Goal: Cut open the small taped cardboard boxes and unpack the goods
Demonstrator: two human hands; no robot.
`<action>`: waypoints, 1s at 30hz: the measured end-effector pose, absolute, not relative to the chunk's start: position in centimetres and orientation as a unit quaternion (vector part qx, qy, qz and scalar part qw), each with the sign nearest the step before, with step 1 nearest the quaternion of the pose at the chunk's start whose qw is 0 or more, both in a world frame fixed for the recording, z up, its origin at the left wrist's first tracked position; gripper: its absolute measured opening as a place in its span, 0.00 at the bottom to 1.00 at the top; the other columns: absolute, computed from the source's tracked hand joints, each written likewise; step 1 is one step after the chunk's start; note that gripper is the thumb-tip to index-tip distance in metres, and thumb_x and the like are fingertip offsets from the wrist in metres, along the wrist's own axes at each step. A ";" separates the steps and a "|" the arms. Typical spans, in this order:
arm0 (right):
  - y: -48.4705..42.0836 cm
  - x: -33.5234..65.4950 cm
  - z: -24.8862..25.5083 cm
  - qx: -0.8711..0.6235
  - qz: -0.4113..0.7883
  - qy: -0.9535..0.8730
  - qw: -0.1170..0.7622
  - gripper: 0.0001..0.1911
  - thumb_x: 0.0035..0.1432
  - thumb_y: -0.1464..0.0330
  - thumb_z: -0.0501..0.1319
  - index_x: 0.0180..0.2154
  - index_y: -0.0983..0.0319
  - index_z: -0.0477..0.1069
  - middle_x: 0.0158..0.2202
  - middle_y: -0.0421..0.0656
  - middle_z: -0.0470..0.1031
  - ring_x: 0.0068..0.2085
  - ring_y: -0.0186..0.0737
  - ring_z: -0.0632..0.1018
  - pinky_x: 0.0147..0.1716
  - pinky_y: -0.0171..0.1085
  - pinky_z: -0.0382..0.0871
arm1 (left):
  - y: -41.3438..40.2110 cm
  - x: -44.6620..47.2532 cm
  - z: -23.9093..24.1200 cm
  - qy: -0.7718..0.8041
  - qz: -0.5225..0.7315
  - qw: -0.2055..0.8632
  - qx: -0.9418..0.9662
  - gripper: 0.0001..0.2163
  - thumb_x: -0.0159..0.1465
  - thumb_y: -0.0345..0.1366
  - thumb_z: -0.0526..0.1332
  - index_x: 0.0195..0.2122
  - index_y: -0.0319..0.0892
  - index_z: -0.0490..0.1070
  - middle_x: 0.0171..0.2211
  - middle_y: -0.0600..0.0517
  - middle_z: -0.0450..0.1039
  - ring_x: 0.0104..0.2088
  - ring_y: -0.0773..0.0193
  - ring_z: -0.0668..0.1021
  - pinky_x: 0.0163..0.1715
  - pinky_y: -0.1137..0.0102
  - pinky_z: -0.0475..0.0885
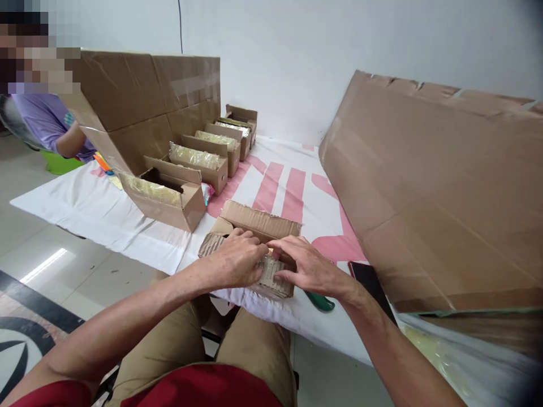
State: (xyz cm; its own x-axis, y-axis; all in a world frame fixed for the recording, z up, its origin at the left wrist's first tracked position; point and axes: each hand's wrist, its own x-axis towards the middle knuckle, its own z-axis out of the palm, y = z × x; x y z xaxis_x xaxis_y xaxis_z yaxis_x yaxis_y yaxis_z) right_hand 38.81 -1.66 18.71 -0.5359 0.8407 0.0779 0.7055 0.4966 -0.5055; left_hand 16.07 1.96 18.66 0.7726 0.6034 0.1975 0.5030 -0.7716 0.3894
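An open cardboard box with raised rear flap and rough, corrugated edges sits at the table's near edge. My left hand is closed over its front edge, fingers curled and thumb pressed on the front side. From the right, my right hand grips the same front edge, with bent fingers reaching over the opening and the thumb on the outer face. Clear tape shines on the front flap between both hands. A small yellowish patch shows near the fingertips. The inside of the box is mostly hidden by my hands.
Several small cardboard boxes with taped flaps line the left. Large cardboard sheets stand at left and right. A dark phone and a green-handled object lie right. A person in purple is beyond.
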 end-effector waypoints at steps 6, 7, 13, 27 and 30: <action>-0.5 39.1 19.3 -0.438 0.241 -0.846 0.187 0.18 0.65 0.75 0.55 0.52 0.59 0.76 0.47 0.45 0.82 0.48 0.44 0.79 0.49 0.43 0.71 | 1.8 16.4 17.2 0.320 0.137 0.183 0.919 0.09 0.55 0.26 0.62 0.35 0.45 0.74 0.36 0.47 0.78 0.40 0.52 0.78 0.44 0.60 0.73; -0.1 39.0 19.6 -0.428 0.240 -0.856 0.159 0.16 0.64 0.75 0.56 0.50 0.59 0.77 0.47 0.45 0.82 0.48 0.44 0.79 0.49 0.42 0.70 | 1.7 16.4 17.5 0.324 0.127 0.183 0.919 0.08 0.55 0.26 0.62 0.35 0.44 0.73 0.36 0.48 0.78 0.40 0.53 0.78 0.44 0.61 0.73; 2.1 37.4 21.0 -0.457 0.180 -0.871 -0.027 0.10 0.58 0.76 0.61 0.37 0.59 0.80 0.41 0.44 0.80 0.43 0.45 0.78 0.39 0.38 0.64 | 0.7 16.2 19.7 0.342 0.118 0.158 0.919 0.07 0.58 0.25 0.62 0.36 0.42 0.72 0.36 0.49 0.76 0.39 0.56 0.76 0.43 0.63 0.71; -5.8 41.7 18.9 -0.489 0.176 -0.781 0.347 0.09 0.65 0.65 0.63 0.46 0.56 0.78 0.46 0.44 0.83 0.48 0.45 0.83 0.49 0.42 0.77 | -1.6 8.9 18.1 0.330 0.288 0.100 0.893 0.28 0.66 0.28 0.60 0.67 0.48 0.60 0.53 0.46 0.78 0.53 0.54 0.79 0.63 0.51 0.67; -7.1 40.6 19.1 -0.487 0.186 -0.794 0.312 0.18 0.63 0.62 0.67 0.54 0.55 0.75 0.51 0.43 0.82 0.51 0.46 0.82 0.53 0.44 0.76 | -0.4 7.8 17.2 0.340 0.334 0.161 0.865 0.29 0.66 0.28 0.60 0.68 0.48 0.60 0.53 0.45 0.77 0.53 0.56 0.79 0.55 0.59 0.73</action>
